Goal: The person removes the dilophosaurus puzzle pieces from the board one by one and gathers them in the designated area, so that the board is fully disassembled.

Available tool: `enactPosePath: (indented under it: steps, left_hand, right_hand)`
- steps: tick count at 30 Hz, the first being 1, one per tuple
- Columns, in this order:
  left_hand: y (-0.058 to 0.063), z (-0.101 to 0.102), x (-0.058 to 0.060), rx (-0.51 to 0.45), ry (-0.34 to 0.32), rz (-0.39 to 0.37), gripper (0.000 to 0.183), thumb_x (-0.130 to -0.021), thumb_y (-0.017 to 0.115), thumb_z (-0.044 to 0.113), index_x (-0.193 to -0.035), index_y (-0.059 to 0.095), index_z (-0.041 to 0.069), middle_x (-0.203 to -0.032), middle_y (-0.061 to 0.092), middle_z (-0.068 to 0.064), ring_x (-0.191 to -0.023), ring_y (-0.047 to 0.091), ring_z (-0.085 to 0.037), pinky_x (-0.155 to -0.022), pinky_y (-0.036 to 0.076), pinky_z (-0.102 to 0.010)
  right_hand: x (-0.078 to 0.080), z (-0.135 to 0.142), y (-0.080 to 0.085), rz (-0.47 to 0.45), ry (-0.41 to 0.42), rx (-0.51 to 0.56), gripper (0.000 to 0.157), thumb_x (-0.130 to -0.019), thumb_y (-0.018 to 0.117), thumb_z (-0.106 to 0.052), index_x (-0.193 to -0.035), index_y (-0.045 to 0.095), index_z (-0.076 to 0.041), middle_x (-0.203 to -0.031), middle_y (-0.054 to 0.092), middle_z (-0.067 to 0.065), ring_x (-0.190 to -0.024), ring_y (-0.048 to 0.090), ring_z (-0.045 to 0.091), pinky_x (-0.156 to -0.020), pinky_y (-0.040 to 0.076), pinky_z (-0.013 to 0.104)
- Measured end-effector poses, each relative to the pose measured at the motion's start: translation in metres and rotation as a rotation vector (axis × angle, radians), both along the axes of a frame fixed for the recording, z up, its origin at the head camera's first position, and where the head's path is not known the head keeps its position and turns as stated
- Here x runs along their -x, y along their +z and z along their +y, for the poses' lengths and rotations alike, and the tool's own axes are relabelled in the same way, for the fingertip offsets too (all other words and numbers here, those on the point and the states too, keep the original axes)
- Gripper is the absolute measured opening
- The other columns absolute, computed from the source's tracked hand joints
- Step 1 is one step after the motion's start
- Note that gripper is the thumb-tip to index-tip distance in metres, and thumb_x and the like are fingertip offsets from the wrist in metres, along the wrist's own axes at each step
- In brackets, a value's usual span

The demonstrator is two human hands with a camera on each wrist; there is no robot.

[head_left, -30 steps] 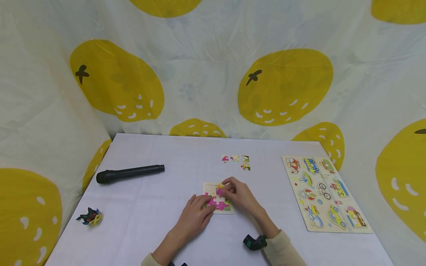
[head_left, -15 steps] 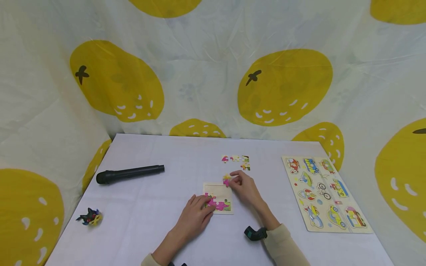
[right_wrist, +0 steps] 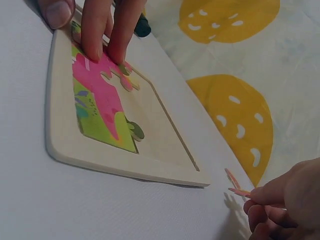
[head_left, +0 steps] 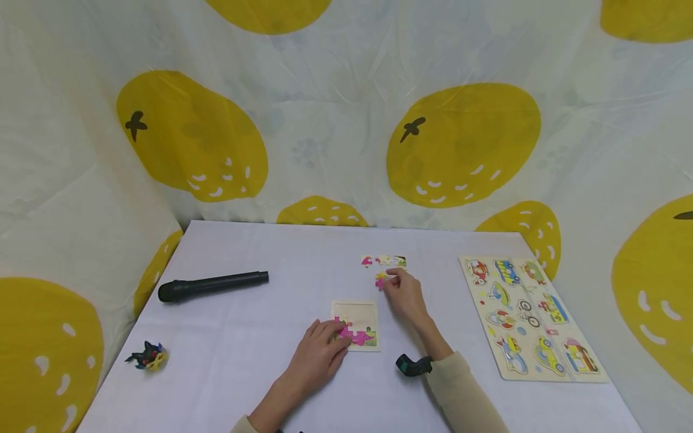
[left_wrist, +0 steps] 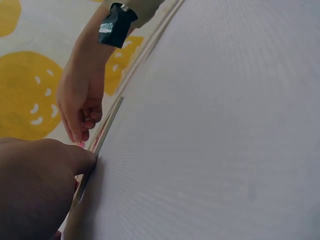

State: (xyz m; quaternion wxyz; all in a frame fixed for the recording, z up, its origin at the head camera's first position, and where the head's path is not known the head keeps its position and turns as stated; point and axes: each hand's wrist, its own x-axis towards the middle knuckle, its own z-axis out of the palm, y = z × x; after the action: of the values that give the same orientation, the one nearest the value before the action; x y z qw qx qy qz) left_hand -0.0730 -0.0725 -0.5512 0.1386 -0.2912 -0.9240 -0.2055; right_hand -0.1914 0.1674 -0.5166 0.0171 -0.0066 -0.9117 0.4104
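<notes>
A small wooden puzzle tray (head_left: pixel 357 310) lies at the front middle of the white table. Joined pink and green puzzle pieces (right_wrist: pixel 102 95) fill its near and left part, while bare wood shows in the rest. My left hand (head_left: pixel 316 355) rests at the tray's left side, its fingers pressing on the joined pieces and its thumb at the rim. Beyond the tray's far right corner, my right hand (head_left: pixel 406 297) pinches a pink and yellow puzzle piece (head_left: pixel 380 281) between thumb and index finger. The piece is held low over the table, close to the loose pieces.
Several loose puzzle pieces (head_left: pixel 383 260) lie behind my right hand, which partly covers them. A wooden vehicle puzzle board (head_left: pixel 533 319) is at the right. On the left are a black microphone (head_left: pixel 213 285) and a small dark and yellow toy figure (head_left: pixel 148 356). Patterned cloth (head_left: pixel 330 150) hangs behind.
My right hand has lifted the joined pink and yellow piece away from over the tray and carried it back and right toward the loose pieces. My left hand has stayed in place.
</notes>
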Motion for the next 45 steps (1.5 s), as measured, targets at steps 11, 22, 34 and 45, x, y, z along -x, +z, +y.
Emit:
enactPosePath:
  steps: [11,22,34,45]
  left_hand:
    - [0.0,0.001,-0.002,0.014,0.001,-0.032,0.021,-0.093,0.071,0.028,-0.113,0.075,0.024,-0.129,0.065,-0.001,-0.127,0.057,-0.023,-0.11,0.044,-0.058]
    - [0.002,0.0,-0.001,0.029,0.003,-0.041,0.022,-0.094,0.069,0.03,-0.114,0.075,0.025,-0.131,0.064,-0.001,-0.129,0.055,-0.023,-0.111,0.043,-0.057]
    - [0.0,0.0,-0.001,0.015,0.001,-0.042,0.023,-0.093,0.07,0.029,-0.115,0.075,0.025,-0.131,0.063,-0.001,-0.129,0.055,-0.023,-0.111,0.043,-0.057]
    - [0.002,-0.001,0.0,0.021,0.004,-0.044,0.024,-0.093,0.07,0.029,-0.116,0.075,0.024,-0.132,0.063,-0.001,-0.129,0.055,-0.024,-0.112,0.043,-0.057]
  right_hand:
    - [0.012,-0.001,-0.009,0.051,-0.067,-0.072,0.03,-0.096,0.062,-0.01,-0.122,0.066,0.005,-0.092,0.069,0.015,-0.08,0.059,0.022,-0.069,0.048,0.031]
    - [0.01,-0.003,-0.016,0.08,-0.066,-0.139,0.027,-0.093,0.07,-0.017,-0.109,0.071,0.005,-0.089,0.061,0.013,-0.082,0.053,0.022,-0.068,0.043,0.031]
    - [0.011,-0.007,-0.018,0.064,-0.048,-0.211,0.03,-0.096,0.068,-0.021,-0.115,0.071,0.002,-0.093,0.06,0.012,-0.082,0.051,0.023,-0.069,0.041,0.029]
    - [0.016,-0.009,-0.016,0.029,-0.072,-0.214,0.03,-0.095,0.068,-0.022,-0.112,0.07,0.002,-0.095,0.061,0.013,-0.085,0.053,0.024,-0.072,0.046,0.033]
